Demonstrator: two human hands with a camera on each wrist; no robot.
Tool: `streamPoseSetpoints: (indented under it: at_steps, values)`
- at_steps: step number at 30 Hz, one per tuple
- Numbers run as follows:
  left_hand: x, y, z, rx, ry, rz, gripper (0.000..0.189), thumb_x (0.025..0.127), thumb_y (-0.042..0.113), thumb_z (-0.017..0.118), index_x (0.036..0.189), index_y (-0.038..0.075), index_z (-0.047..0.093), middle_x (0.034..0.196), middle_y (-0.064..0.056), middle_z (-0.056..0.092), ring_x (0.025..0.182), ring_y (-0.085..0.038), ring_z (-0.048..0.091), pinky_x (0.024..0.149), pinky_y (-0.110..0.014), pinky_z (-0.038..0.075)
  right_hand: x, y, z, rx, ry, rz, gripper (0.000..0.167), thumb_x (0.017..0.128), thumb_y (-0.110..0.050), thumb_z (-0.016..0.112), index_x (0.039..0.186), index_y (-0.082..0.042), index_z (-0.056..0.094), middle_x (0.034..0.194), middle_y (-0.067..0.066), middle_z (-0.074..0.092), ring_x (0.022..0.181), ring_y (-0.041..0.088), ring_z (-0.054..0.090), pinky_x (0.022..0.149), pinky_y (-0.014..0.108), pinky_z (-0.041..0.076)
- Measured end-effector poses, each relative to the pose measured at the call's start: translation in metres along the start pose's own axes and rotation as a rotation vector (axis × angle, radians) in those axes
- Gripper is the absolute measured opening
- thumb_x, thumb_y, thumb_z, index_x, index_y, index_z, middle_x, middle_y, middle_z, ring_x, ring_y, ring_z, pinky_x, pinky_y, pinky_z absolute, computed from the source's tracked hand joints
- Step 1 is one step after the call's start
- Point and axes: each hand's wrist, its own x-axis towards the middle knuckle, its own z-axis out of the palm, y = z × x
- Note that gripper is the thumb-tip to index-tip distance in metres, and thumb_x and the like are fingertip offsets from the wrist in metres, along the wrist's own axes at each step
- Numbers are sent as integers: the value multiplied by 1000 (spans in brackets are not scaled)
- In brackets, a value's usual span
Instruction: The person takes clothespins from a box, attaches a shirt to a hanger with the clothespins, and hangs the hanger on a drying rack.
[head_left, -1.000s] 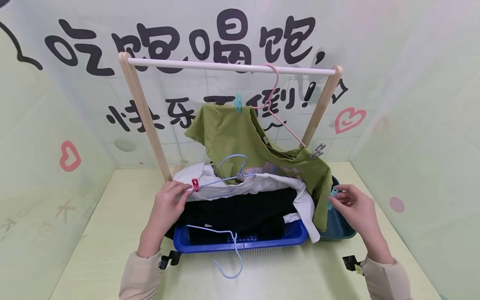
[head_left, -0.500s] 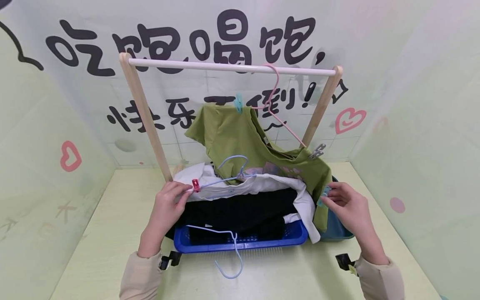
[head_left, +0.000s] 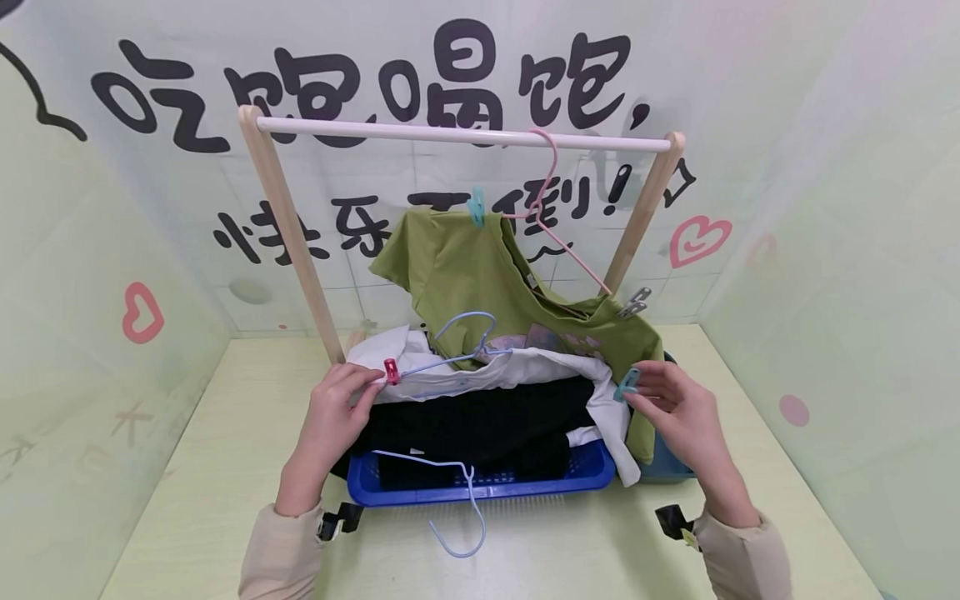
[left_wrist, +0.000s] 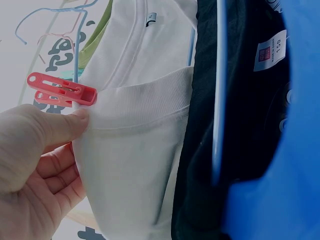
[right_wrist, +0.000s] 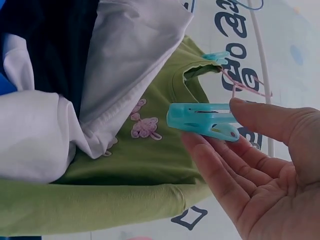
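Observation:
At the shoulder of a white shirt [left_wrist: 130, 155], my left hand [head_left: 332, 421] pinches the cloth between thumb and fingers. A red clothespin [left_wrist: 62, 91] is clipped on the shirt's neckline just above the thumb. The blue hanger [head_left: 442, 362] runs inside the shirt, its hook upright. My right hand [head_left: 686, 415] holds a teal clothespin [right_wrist: 200, 119] by its handles, thumb against fingers, apart from the white shirt. Behind it, a green T-shirt [head_left: 468, 267] with pink flowers hangs on a pink hanger [head_left: 546, 183], held by a teal clothespin [head_left: 477, 207] and a grey one [head_left: 635, 303].
A white rail [head_left: 405, 131] on wooden posts spans the back. Below the shirts, a blue basket [head_left: 487, 493] holds black clothing [head_left: 480, 421]; another blue hanger [head_left: 480, 525] sticks out in front. Behind my right hand stands a dark green bin [head_left: 667, 473].
My right hand has moved left with the teal clothespin, from the green shirt's right side toward the white shirt. My left hand has stayed in place on the white shirt.

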Motion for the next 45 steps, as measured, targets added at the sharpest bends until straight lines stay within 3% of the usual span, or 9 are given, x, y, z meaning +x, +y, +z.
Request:
streamPoseSetpoints:
  at_steps: [11, 18, 26, 34, 37, 41, 45]
  values:
    - [0, 0, 0, 8, 2, -9, 18, 68, -11, 77, 84, -6, 70, 80, -13, 65, 76, -26, 57, 68, -22, 43, 7, -4, 12, -6, -12, -35, 30, 78, 6, 71, 106, 3, 60, 92, 15, 68, 85, 15, 64, 69, 10, 48]
    - [0, 0, 0, 3, -8, -17, 18, 68, -11, 77, 84, -6, 70, 81, -13, 65, 76, -26, 57, 69, -17, 41, 14, -6, 21, 63, -12, -94, 32, 77, 9, 71, 107, 4, 61, 94, 18, 68, 86, 9, 64, 69, 12, 50]
    - [-1, 0, -1, 8, -5, -23, 19, 68, -10, 77, 84, -6, 70, 81, -13, 66, 76, -26, 57, 69, -16, 41, 24, -10, 33, 114, 13, -96, 29, 79, 5, 71, 106, 2, 63, 98, 17, 68, 89, 17, 66, 70, 13, 50]
    - [-1, 2, 0, 3, -3, -16, 18, 68, -10, 78, 83, -5, 70, 80, -12, 66, 76, -25, 57, 70, -19, 42, 31, -5, 45, 163, 41, -163, 26, 78, 8, 70, 103, 4, 63, 97, 18, 68, 86, 15, 66, 69, 14, 50]
    - [-1, 2, -1, 7, -4, -22, 18, 68, -10, 78, 83, -5, 70, 80, -12, 66, 76, -25, 57, 69, -18, 42, 35, -3, 50, 168, 60, -211, 26, 76, 12, 69, 100, 6, 63, 95, 19, 68, 83, 20, 67, 70, 14, 50]
    - [-1, 2, -1, 5, -4, -20, 18, 68, -9, 77, 83, -5, 70, 80, -12, 66, 76, -25, 57, 69, -19, 42, 39, -19, 53, 178, 76, -292, 24, 73, 20, 67, 94, 11, 62, 89, 23, 67, 78, 26, 67, 68, 16, 50]
    - [-1, 1, -1, 0, 0, -13, 18, 68, -10, 77, 83, -5, 70, 79, -12, 65, 75, -25, 57, 68, -20, 42, 40, -34, 53, 167, 78, -314, 20, 72, 22, 66, 90, 13, 62, 87, 25, 67, 74, 28, 67, 66, 17, 51]
